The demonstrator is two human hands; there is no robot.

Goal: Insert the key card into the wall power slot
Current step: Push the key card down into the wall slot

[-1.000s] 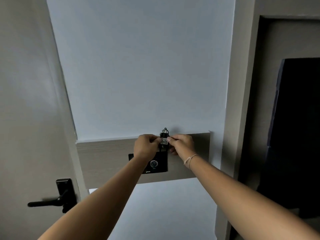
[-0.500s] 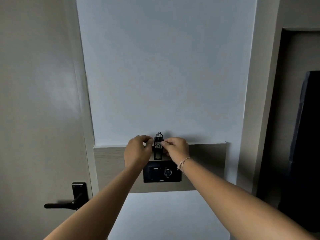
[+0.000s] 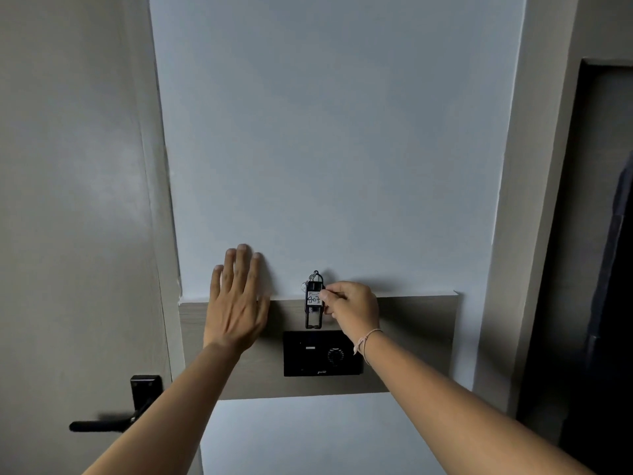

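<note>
A black key tag (image 3: 313, 305) with a white label and a metal ring on top hangs upright just above the black wall power panel (image 3: 322, 353). My right hand (image 3: 351, 308) pinches the tag's right edge between thumb and fingers. The tag's lower end sits slightly above the panel's top edge; the slot itself I cannot make out. My left hand (image 3: 236, 298) lies flat against the wall to the left, fingers spread, holding nothing.
The panel is mounted on a wood-grain band (image 3: 411, 337) across the pale wall. A door with a black lever handle (image 3: 102, 423) stands at the left. A dark opening (image 3: 603, 269) lies at the right.
My left hand has let go of the key tag and moved left onto the wall, fingers spread. My right hand alone holds the tag. The view has shifted so the panel sits more central.
</note>
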